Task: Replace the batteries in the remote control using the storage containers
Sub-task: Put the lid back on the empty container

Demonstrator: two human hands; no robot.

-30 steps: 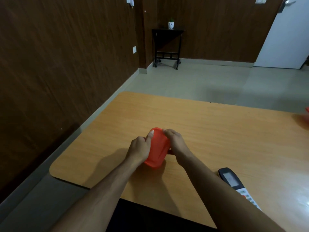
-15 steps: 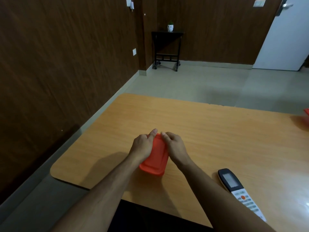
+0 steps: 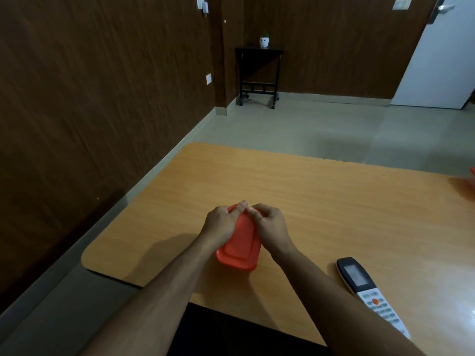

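- Nearest the camera, two bare forearms reach forward over the near edge of the wooden table, which has rounded corners.
- To the right of the right forearm, the remote control lies flat on the table, face up, its dark screen end pointing away and its white button end partly hidden by the arm.
- In the middle of the near part of the table stands the orange storage container, lid on top, its near rim clear of both hands.
- The left hand grips the container's left side, fingers clamped on its edge, thumb laid across the far end of the lid.
- The right hand grips the right side in the same way, fingers curled shut on the far right corner; the two thumbs nearly meet over the lid.
- At the table's far right edge a sliver of a second orange container shows, mostly cut off.
- Beyond the table lies pale floor, then a small dark side table on castors against the brown wall, with a little white pot on it, and a white door to the right.
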